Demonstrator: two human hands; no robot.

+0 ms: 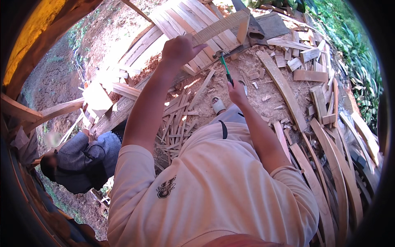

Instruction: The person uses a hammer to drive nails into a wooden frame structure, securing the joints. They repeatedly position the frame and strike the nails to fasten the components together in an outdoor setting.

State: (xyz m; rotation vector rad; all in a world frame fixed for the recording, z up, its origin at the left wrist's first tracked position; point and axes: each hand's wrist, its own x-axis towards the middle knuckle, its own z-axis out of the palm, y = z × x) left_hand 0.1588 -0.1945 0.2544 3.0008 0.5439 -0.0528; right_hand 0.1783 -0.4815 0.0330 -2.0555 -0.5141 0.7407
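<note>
My left hand (177, 50) is closed on the near end of a wooden board (222, 27), its thumb along the lower edge. The board's far end meets a short wood piece (243, 29) beside a dark metal plate. Behind it lies a row of pale wooden slats (191, 18). My right hand (237, 93) grips the black lower handle of a hammer (225, 67) with a green shaft. The hammer's head is up near the edge of the work surface, below the board. Whether it touches anything I cannot tell.
A person (88, 154) in grey sits or crouches at the left, by a thick beam. Thin wood strips (177, 125) lie heaped near my feet. Long planks (325, 164) and offcuts (309, 75) are piled along the right. Sawdust covers the ground, with green plants beyond.
</note>
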